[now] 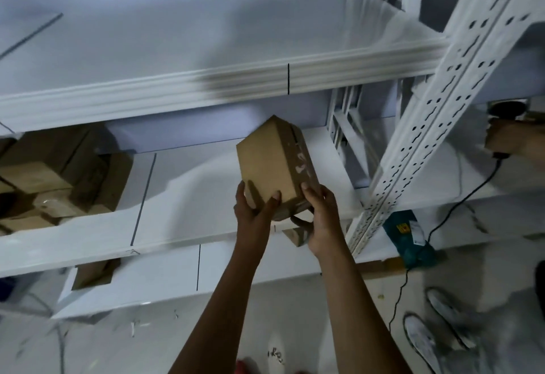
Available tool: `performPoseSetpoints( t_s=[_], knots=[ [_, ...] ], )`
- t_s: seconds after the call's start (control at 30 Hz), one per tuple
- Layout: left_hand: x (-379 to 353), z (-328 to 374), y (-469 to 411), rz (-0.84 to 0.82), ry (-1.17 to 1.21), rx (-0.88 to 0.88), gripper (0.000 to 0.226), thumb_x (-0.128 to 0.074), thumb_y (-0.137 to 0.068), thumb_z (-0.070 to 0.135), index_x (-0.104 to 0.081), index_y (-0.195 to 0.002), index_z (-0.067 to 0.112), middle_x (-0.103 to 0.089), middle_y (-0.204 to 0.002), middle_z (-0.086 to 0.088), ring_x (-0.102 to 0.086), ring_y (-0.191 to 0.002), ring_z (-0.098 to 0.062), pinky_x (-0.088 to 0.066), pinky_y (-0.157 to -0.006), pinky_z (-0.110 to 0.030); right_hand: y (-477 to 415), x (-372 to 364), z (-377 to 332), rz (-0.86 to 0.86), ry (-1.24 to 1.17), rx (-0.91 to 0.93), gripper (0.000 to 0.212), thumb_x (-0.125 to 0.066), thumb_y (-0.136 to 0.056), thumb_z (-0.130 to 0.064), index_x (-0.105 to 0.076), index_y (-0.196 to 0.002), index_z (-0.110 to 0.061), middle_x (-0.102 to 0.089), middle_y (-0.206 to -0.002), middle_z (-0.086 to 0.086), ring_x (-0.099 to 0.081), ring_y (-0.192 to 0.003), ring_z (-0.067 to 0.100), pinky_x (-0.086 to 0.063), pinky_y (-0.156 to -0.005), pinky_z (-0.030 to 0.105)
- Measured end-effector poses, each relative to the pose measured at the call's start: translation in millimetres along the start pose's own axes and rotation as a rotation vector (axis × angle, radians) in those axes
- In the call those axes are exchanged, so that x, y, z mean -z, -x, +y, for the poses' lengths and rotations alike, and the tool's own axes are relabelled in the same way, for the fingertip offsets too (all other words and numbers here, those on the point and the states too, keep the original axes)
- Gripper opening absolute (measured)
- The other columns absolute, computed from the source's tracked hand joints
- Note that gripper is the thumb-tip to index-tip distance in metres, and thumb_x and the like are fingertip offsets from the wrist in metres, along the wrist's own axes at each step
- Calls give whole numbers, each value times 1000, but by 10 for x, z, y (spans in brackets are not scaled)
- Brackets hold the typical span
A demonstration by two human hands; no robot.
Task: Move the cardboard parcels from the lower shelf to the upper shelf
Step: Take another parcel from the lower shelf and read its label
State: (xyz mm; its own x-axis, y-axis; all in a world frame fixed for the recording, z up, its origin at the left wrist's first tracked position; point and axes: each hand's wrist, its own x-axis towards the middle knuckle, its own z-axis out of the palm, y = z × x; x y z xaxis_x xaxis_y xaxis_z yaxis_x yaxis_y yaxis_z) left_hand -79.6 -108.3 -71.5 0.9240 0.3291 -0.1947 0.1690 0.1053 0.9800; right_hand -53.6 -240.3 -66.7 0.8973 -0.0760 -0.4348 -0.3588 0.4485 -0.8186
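Observation:
A brown cardboard parcel (275, 164) with tape along one side is held up in front of the white rack, tilted with its far end raised. My left hand (253, 211) grips its near left corner and my right hand (320, 220) grips its near right side. The parcel hangs above the lower shelf (177, 191) and just below the front lip of the upper shelf (147, 49). Several more cardboard parcels (56, 173) are stacked at the left end of the lower shelf. Another small parcel (296, 236) sits on a lower level under my right hand.
A perforated white upright (436, 126) of the rack stands just right of the parcel. Another person's hand (513, 140) holds a corded tool at the far right, with their white shoes (433, 326) on the floor. A green box (410, 235) and a black cable lie below.

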Motion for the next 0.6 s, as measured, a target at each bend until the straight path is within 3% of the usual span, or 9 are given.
performPoseSetpoints(
  t_s=[0.13, 0.27, 0.37, 0.43, 0.53, 0.6],
  knots=[
    [75, 159, 59, -1, -48, 18, 131, -78, -55, 87, -32, -163, 27, -39, -159, -7, -50, -141, -33, -50, -115, -54, 144, -236, 16, -16, 61, 116, 65, -86, -78, -30, -55, -134, -19, -66, -127, 5, -66, -113, 23, -59, -94, 50],
    [112, 423, 72, -61, -88, -59, 91, -81, -72, 68, -53, -148, 25, -67, -141, -3, -71, -122, -23, -63, -97, -42, 302, -499, -20, 21, 251, 358, 49, -76, -73, -32, -62, -120, -35, -67, -125, 1, -67, -113, 23, -61, -89, 39],
    [262, 536, 129, -127, -77, -27, 67, -82, -83, 50, -60, -139, 20, -76, -124, 1, -75, -110, -20, -61, -79, -27, 433, -624, 102, 104, 425, 504, 55, -68, -78, -37, -60, -132, -34, -61, -135, -5, -60, -122, 21, -57, -96, 40],
    [455, 588, 153, -90, -79, 31, 57, -80, -87, 46, -61, -132, 19, -75, -117, 1, -73, -106, -19, -60, -79, -32, 539, -734, 171, 107, 483, 625, 56, -72, -81, -29, -59, -135, -29, -60, -137, -4, -56, -126, 22, -54, -96, 33],
    [755, 681, 157, -87, -75, 54, 61, -79, -78, 55, -67, -124, 17, -80, -112, -6, -78, -105, -28, -64, -92, -49, 702, -950, 287, 98, 567, 801, 52, -72, -86, -25, -60, -136, -21, -57, -142, 0, -49, -131, 20, -41, -96, 9],
    [894, 723, 165, -117, -16, 23, 39, -82, -86, 45, -70, -115, 22, -84, -101, -3, -82, -94, -23, -68, -85, -45, 841, -1099, 393, 92, 591, 881, 46, -67, -88, -27, -63, -133, -18, -54, -147, 4, -44, -136, 20, -38, -101, 6]
  ],
)
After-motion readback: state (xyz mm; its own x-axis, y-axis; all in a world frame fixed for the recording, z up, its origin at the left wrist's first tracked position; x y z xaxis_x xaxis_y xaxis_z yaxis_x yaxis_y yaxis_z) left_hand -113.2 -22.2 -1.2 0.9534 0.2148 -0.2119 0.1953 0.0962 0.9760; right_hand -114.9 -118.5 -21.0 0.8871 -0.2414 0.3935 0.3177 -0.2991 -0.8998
